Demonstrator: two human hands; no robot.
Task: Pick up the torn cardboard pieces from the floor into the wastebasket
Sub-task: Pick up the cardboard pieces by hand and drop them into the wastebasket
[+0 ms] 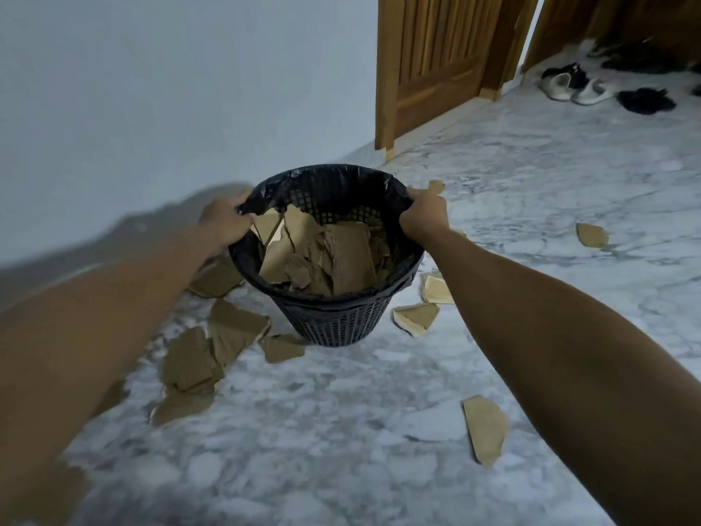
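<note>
I grip one black mesh wastebasket [333, 317] by its rim with both hands, my left hand [223, 222] curled over the left edge where the black plastic liner [303, 176] bunches up, my right hand [425, 218] clamped on the right edge; it tilts towards me, and I cannot tell whether its base touches the floor [379, 430]. Inside it lies a heap of torn cardboard pieces [333, 256], too jumbled to count. About ten more brown scraps lie on the floor around it: a cluster of overlapping pieces [205, 358] on the left, one small piece [282, 347] just beside the base, two pale-edged ones [417, 317] just to its right, one long piece [485, 429] near my right forearm, one [591, 235] well apart towards the right edge and a small scrap [436, 186] beyond my right hand. The floor is grey-white marbled stone, smooth and veined; a plain pale wall [170, 89] runs along its left edge. At the far end stand two wooden panelled doors [428, 62], and near the far right corner lie one pair of white shoes [569, 87] and some dark footwear [645, 100], too blurred to count.
</note>
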